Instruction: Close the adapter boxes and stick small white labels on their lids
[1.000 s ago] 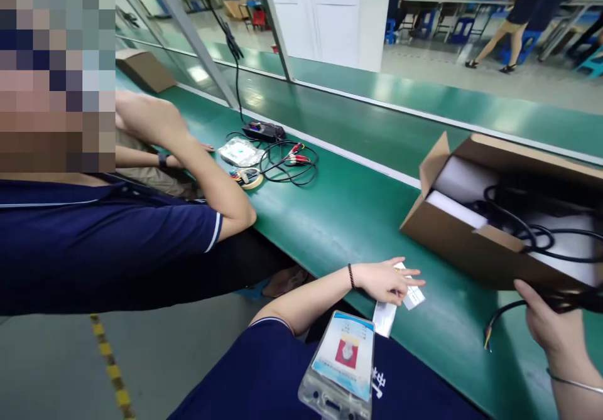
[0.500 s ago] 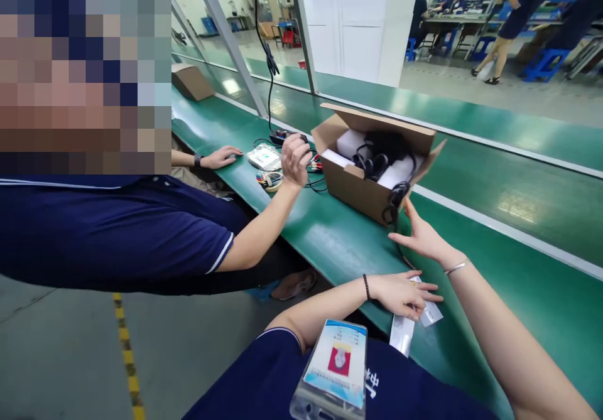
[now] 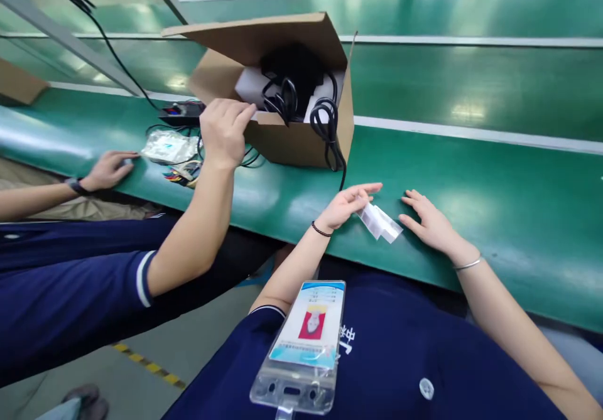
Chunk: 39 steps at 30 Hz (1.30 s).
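Observation:
My left hand [image 3: 346, 206], with a dark beaded bracelet, pinches some small silvery-white label strips [image 3: 379, 222] between thumb and fingers. The strips slant down to the right over the green bench; their print is too small to read. To the right, my right hand [image 3: 429, 220] hovers or rests at the bench surface with fingers apart, holding nothing. Beyond both hands stands an open cardboard box [image 3: 287, 142]. Inside it lie white foam and black coiled cables, and one black cable [image 3: 326, 125] hangs over its front edge.
At the left, a co-worker's hand [image 3: 223, 132] is at the box's near corner; the other hand [image 3: 110, 170] rests at the bench edge. A clear bag [image 3: 170, 147], coloured wires [image 3: 181, 174] and a black device [image 3: 181, 113] lie nearby. A metal post [image 3: 70, 37] slants behind.
My right hand has left the cable at the box and come down beside the strips. My left hand has gone from lying spread over the strips to lifting them. The view has turned downward and right.

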{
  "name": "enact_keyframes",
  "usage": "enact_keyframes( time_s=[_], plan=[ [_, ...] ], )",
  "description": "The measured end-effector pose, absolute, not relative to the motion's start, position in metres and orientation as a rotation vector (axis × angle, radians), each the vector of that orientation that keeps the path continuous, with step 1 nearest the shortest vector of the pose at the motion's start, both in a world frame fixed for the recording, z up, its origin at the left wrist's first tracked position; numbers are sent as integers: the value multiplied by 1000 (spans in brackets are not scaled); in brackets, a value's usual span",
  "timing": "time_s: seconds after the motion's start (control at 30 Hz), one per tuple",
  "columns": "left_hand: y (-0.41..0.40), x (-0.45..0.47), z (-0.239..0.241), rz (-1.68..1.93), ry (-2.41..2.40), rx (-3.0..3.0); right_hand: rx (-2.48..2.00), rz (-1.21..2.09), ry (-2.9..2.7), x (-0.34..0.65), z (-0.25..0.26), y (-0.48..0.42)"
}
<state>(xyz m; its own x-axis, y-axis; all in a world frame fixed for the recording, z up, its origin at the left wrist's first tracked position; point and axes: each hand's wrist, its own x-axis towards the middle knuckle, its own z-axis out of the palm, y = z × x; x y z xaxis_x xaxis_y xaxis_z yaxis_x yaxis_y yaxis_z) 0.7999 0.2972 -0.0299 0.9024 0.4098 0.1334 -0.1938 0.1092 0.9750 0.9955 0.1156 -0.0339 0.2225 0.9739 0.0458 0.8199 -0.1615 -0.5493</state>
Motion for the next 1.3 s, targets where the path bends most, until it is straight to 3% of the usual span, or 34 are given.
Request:
enact_keyframes(
  time_s=[0.23, 0.37, 0.5, 0.63, 0.87, 1.3],
  plan=[
    [296, 810, -33, 667, 549, 1342, -2096, 161, -1912, 955, -46, 108],
    [286, 822, -30, 685, 584, 1384, -2021, 243, -1907, 962, -46, 105],
    [275, 835, -23, 677, 542, 1436, -1775, 495, -1537, 974, -35, 97],
    [267, 857, -16, 664, 433, 1454, -1607, 461, -1093, 989, -19, 105],
    [269, 896, -23, 554, 198, 1358, -1535, 224, -906, 1021, -26, 136],
    [264, 883, -25, 547, 338, 1273, -1557, 325, -756, 1007, -27, 141]
  ],
)
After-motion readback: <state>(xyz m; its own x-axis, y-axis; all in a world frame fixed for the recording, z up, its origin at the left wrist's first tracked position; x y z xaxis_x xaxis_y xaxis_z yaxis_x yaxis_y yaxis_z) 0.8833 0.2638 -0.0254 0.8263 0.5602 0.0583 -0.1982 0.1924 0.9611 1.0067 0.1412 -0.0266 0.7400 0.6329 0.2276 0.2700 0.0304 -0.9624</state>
